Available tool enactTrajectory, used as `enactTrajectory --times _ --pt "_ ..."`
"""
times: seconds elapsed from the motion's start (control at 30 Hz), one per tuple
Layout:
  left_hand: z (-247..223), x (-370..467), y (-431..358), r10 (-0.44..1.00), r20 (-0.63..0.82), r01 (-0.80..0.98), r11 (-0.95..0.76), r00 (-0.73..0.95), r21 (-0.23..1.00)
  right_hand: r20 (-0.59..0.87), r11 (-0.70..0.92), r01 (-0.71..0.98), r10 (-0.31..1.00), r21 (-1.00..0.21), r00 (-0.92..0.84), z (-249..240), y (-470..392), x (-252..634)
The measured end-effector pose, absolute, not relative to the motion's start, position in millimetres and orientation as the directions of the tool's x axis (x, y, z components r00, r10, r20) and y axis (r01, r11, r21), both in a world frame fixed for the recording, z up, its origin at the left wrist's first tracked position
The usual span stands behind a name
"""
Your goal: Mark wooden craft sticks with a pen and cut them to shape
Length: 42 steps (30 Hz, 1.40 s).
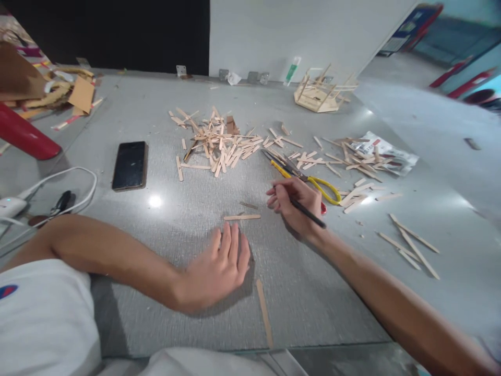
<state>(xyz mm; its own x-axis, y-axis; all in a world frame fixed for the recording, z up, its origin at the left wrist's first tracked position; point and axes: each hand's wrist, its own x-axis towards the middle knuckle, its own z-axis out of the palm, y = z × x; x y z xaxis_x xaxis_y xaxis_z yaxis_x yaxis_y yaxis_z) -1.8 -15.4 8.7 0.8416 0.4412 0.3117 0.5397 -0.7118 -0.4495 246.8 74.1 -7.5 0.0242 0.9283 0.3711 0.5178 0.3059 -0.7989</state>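
My left hand rests over the grey table with its fingers stretched out and nothing held. Just beyond its fingertips lies a short wooden stick, with a thin dark sliver behind it. A slim black pen-like tool is gripped in my right hand, right of that stick. Pliers with yellow handles lie just behind and beside my right hand, and a small red piece shows at its edge. Another wooden stick lies near the front edge, right of my left hand.
A large pile of short sticks lies mid-table, with more around a white packet at the right. A phone, white cable and red cylinder are at the left. A wooden frame model stands at the back.
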Motion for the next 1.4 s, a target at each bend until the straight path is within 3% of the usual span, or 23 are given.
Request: enactTrajectory --times 0.1,0.23,0.33,0.47,0.83,1.07,1.4 --pt "6.0 1.1 -10.6 0.527 0.254 0.585 -0.718 0.811 -0.378 0.161 0.139 0.324 0.986 -0.936 0.044 -0.5 73.0 236.8" --pt "3.1 2.8 -4.9 0.505 0.232 0.556 -0.763 0.831 -0.33 -0.047 -0.019 0.182 0.987 -0.983 -0.151 8.7 69.7 224.5" --pt "2.6 3.1 -4.1 0.497 0.235 0.55 -0.766 0.835 -0.333 -0.16 -0.108 0.183 0.941 -0.977 -0.298 11.0 68.9 218.9" --pt "3.9 3.6 -5.1 0.498 0.219 0.544 -0.773 0.839 -0.326 -0.214 -0.141 0.236 0.922 -0.961 -0.322 8.6 67.8 214.8" --pt "7.8 4.7 -5.1 0.501 0.163 0.525 -0.788 0.85 -0.321 -0.095 0.013 0.334 0.948 -0.942 -0.305 0.4 57.6 208.8" --pt "6.4 4.8 -5.1 0.52 0.159 0.543 -0.794 0.839 -0.271 -0.09 0.02 0.335 0.947 -0.942 -0.308 0.3 58.2 207.4" --pt "4.9 4.1 -4.4 0.498 0.157 0.522 -0.792 0.853 -0.318 -0.082 0.028 0.352 0.952 -0.935 -0.295 -1.7 57.6 208.1"
